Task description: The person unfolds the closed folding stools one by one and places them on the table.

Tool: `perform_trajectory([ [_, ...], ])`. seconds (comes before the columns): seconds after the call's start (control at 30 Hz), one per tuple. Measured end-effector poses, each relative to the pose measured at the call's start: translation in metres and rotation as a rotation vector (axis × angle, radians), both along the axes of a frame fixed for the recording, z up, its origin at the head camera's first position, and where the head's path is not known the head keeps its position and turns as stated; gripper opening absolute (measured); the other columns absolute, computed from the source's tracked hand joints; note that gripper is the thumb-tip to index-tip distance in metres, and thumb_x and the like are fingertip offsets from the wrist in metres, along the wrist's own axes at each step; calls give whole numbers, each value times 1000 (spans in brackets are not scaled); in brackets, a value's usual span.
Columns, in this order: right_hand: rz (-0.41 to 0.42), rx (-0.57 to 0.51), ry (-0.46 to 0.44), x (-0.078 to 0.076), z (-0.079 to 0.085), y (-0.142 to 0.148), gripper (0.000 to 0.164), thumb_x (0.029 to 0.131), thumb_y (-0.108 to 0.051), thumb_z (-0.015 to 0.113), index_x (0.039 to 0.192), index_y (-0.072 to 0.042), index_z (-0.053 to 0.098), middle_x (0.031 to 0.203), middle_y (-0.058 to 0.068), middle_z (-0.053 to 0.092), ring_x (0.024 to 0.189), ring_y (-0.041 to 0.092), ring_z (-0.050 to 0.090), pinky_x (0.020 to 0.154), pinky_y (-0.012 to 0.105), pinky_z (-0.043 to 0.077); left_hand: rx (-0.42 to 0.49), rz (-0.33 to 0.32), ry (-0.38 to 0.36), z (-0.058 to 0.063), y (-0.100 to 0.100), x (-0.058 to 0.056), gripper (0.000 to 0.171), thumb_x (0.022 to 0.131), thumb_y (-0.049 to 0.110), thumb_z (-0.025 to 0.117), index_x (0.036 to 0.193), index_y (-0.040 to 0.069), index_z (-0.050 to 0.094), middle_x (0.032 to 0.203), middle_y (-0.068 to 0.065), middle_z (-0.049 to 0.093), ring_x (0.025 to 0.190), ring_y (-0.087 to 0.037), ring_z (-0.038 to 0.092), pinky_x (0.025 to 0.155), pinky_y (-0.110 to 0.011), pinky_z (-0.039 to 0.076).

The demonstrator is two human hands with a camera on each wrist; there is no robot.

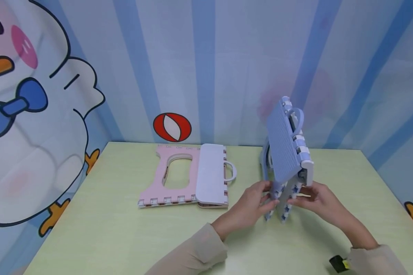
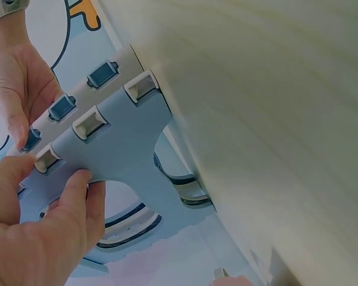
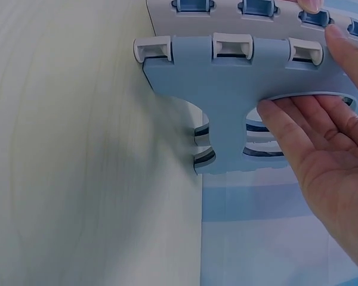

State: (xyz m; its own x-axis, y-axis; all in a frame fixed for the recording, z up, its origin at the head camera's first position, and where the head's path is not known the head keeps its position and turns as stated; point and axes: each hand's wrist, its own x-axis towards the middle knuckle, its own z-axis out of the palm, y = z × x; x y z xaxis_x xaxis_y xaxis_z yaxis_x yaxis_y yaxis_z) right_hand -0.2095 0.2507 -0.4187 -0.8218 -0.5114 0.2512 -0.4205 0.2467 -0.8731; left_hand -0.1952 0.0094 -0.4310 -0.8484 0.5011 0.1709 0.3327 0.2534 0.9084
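A blue and white folding step stool (image 1: pixel 283 141) stands on the table at the right, its ribbed top steeply tilted and its carry handle (image 1: pixel 297 120) on the right side. Both leg panels are partly spread, with a narrow gap between their near edges. My left hand (image 1: pixel 249 204) grips the near edge of the left panel, thumb on the outer edge, fingers at the cut-out in the left wrist view. The right hand (image 1: pixel 325 200) holds the right leg panel (image 3: pixel 227 89); in the right wrist view its fingers reach into the oval opening and the thumb lies along the hinged edge.
Left of the blue stool lies a pink and white folding stool (image 1: pixel 179 172), flat, with its white handle (image 1: pixel 231 172) toward the right. A cartoon-printed blue backdrop (image 1: pixel 227 76) rises behind the table (image 1: pixel 99 214). A small black object (image 1: pixel 338 263) is beside the right sleeve.
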Motion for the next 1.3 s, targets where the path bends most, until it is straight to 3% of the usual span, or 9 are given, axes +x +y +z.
perform_trajectory([
  [0.3, -15, 13, -9, 1, 0, 2, 59, 92, 3, 68, 144, 10, 41, 132, -24, 53, 114, -2, 58, 86, 26, 56, 1, -13, -4, -1, -1, 0, 51, 103, 18, 57, 147, -1, 38, 140, -10, 47, 131, -10, 45, 100, -13, 40],
  [0.8, -42, 27, -30, 1, 0, 6, 54, 92, 2, 68, 140, 11, 45, 132, -14, 58, 112, -3, 58, 86, 25, 55, -14, -7, -12, 3, -3, 1, 51, 102, 17, 58, 146, -1, 39, 139, -10, 48, 131, -10, 45, 100, -14, 41],
  [1.3, -67, 60, -21, 1, 0, 11, 55, 92, 1, 69, 141, 11, 44, 127, -26, 55, 111, -4, 58, 84, 23, 55, -23, 0, 8, 2, -2, -1, 49, 102, 17, 59, 144, -1, 41, 137, -11, 49, 130, -10, 47, 99, -14, 42],
])
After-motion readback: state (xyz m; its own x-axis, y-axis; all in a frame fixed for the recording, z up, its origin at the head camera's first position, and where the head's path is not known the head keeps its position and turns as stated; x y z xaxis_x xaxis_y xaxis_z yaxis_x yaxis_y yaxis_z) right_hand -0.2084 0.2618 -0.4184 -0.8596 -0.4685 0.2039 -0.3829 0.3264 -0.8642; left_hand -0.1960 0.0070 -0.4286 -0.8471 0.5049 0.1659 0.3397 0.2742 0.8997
